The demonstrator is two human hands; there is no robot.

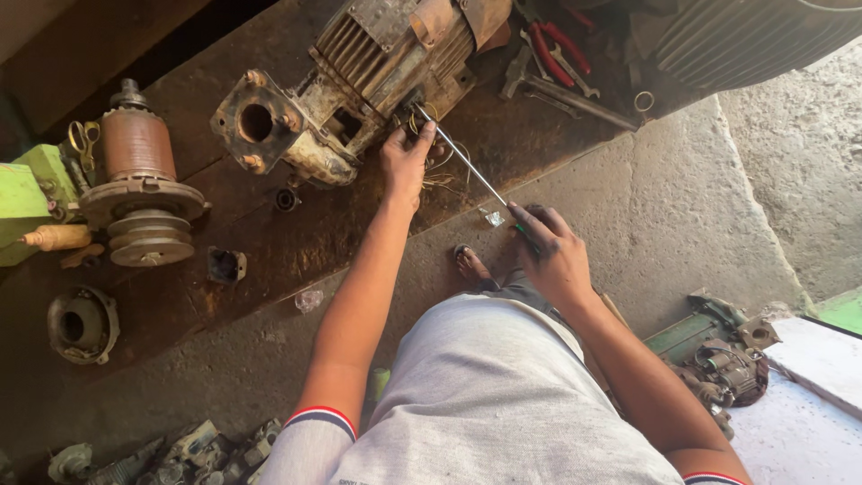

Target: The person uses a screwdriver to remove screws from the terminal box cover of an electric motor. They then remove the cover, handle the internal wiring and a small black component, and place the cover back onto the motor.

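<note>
Motor (pixel 386 63): rusty brown w/ dirty grey fins, cream patches on the flange. Screwdriver (pixel 467 166): silver shaft, green handle mostly hidden in right hand (pixel 552 256). Wires (pixel 440 171) by left hand (pixel 406 162): yellowish/pale. Rotor (pixel 136 144): copper-brown body, grey-tan pulley. Block (pixel 31 193) at left edge: bright green. Pliers (pixel 552 45): red grips. Bench (pixel 269 242): dark brown, oil-stained. Floor (pixel 682 207): grey concrete. Shirt (pixel 485 395): light grey, sleeve cuffs striped red/white/navy.

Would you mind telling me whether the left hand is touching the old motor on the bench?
Touching. The head view shows the left hand with its fingertips against the lower edge of the motor, beside the screwdriver tip held by the right hand.
</note>
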